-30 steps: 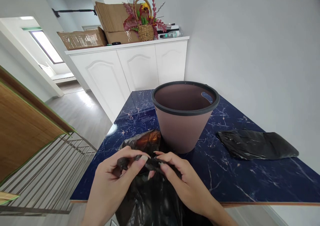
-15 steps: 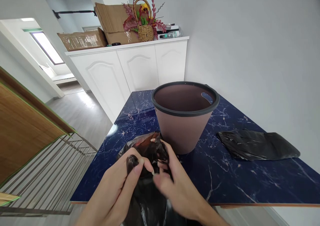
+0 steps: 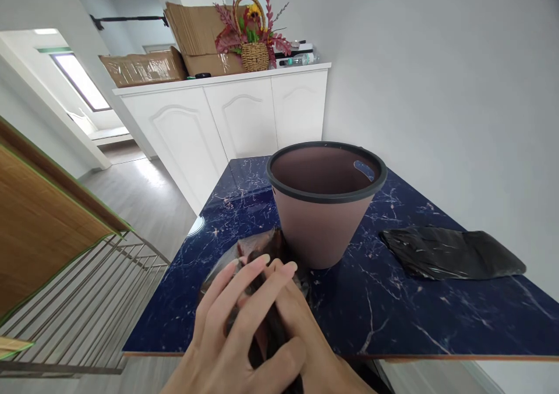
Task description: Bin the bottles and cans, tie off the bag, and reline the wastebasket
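Note:
A thin black plastic bag lies bunched on the near table edge and under my hands, partly see-through at its far end. My left hand rests over it with the fingers stretched out and a little apart, covering much of my right hand. My right hand is curled around gathered black plastic; most of its fingers are hidden. Just beyond stands an upright mauve trash bin with a dark grey rim and a handle hole, its inside bare. The bag's far end reaches the bin's base.
A flattened black plastic bag lies at the right on the blue marbled table. A metal rack stands left of the table. Behind is a white cabinet bearing cardboard boxes and a flower basket.
My left hand has unfolded from a pinch on the plastic and now spreads over my right hand. The two hands have come together, and the bag is pressed lower between them.

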`<action>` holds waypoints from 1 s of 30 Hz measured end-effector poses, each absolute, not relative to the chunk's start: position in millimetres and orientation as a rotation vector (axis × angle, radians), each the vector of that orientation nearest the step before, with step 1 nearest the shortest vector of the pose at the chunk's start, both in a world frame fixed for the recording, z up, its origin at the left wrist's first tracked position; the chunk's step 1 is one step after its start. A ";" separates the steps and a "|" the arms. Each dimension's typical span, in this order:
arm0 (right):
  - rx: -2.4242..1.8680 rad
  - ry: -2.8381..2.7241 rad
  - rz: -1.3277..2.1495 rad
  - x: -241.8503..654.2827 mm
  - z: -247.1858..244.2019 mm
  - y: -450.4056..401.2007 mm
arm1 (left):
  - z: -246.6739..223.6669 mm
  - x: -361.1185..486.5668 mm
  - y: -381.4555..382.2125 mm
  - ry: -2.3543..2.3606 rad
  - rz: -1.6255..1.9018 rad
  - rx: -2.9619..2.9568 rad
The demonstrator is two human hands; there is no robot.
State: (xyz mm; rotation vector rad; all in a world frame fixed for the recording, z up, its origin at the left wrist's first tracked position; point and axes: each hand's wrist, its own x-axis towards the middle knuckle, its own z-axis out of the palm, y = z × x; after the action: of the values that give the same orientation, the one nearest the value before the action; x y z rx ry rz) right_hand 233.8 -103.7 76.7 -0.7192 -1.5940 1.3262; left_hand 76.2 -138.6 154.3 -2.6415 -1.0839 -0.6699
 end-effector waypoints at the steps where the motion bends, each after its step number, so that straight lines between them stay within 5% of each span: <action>1: -0.730 -1.549 1.327 232.3 79.2 -103.1 | 150.9 74.0 -140.0 -1.165 -0.741 -2.623; 6: -0.784 -1.298 1.501 226.8 90.8 -99.8 | 125.7 63.5 -135.6 -1.609 -1.275 -2.607; 11: -0.846 -1.064 1.783 231.8 92.9 -96.8 | 109.4 64.2 -126.6 -1.917 -1.443 -2.666; 21: -0.750 -1.478 1.595 264.4 110.3 -86.7 | 126.5 63.1 -113.7 -1.814 -0.869 -2.879; 30: -0.532 -2.136 1.174 302.8 103.8 -80.7 | 121.3 55.7 -103.2 -1.979 -0.894 -2.937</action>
State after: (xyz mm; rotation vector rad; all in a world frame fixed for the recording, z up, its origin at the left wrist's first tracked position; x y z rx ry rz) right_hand 302.8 -80.7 103.8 -0.5319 -2.1356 1.1745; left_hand 55.7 -103.2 121.3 -2.9365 -1.9790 -0.8935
